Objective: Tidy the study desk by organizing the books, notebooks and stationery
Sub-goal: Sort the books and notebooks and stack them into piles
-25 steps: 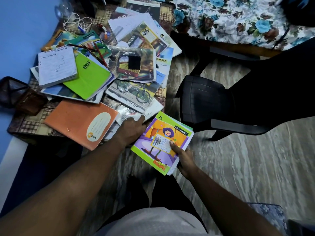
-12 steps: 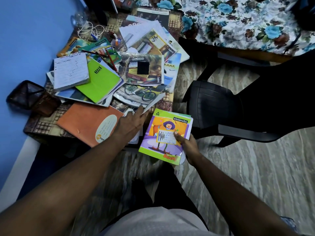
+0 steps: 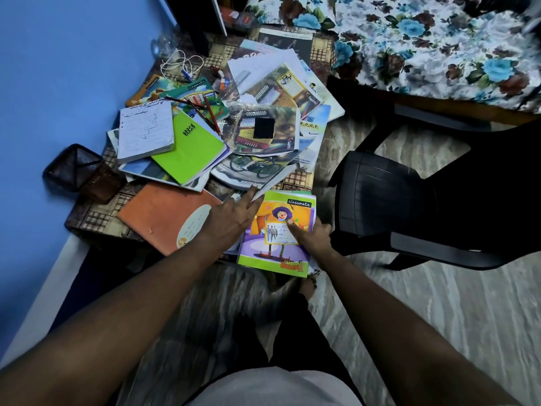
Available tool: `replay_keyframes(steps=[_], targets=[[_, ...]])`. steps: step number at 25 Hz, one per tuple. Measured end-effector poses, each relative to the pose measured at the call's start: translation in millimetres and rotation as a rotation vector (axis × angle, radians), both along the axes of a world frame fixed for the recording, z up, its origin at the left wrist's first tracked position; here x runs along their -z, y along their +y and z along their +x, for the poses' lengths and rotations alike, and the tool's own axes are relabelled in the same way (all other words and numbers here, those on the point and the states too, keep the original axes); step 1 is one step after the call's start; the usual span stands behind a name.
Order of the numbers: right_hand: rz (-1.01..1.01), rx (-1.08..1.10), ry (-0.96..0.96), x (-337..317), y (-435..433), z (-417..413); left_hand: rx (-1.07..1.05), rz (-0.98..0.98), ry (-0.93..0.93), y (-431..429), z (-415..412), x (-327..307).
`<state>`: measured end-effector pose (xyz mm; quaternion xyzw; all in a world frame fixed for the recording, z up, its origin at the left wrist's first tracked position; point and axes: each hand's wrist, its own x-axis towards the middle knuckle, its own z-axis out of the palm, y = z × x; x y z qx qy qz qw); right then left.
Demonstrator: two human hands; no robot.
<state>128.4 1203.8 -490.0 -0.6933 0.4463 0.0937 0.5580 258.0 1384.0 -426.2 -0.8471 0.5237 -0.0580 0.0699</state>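
A small desk (image 3: 87, 218) with a checked cloth is heaped with notebooks. My right hand (image 3: 311, 235) grips a thin stack topped by a clown-cover notebook (image 3: 278, 230) at the desk's front right corner, thumb on the cover. My left hand (image 3: 234, 215) reaches over an orange notebook (image 3: 158, 215); its fingers touch the edge of a white-edged notebook (image 3: 275, 180) under the bicycle-cover one (image 3: 254, 168). A lime green notebook (image 3: 193, 148) and a handwritten pad (image 3: 145, 130) lie on the left pile. Pencils (image 3: 205, 111) lie further back.
A black mesh pen holder (image 3: 73, 168) stands at the desk's left edge against the blue wall. A black plastic chair (image 3: 380, 200) stands right of the desk. A floral bedspread (image 3: 424, 39) lies beyond. A white cable (image 3: 178, 63) lies at the desk's back.
My right hand has brought the clown-cover stack up to the desk's front corner. My left hand has shifted from beside the stack to the white-edged notebook's edge.
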Motion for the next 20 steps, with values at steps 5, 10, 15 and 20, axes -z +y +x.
replay_keyframes(steps=[5, 10, 15, 20], targets=[[-0.622, -0.158, -0.013, -31.4, 10.5, 11.0, 0.043, 0.006, -0.019, -1.7, -2.0, -8.8], [0.052, 0.076, -0.426, -48.2, 20.2, 52.6, 0.053, 0.009, -0.076, 0.2, -4.1, -25.9], [0.448, 0.122, -0.293, -44.4, 18.8, 65.8, 0.002, -0.126, -0.026, 11.1, 4.2, -39.3], [0.508, 0.201, -0.256, -34.8, 8.9, 66.9, -0.022, -0.263, 0.025, -8.9, -11.2, -61.2]])
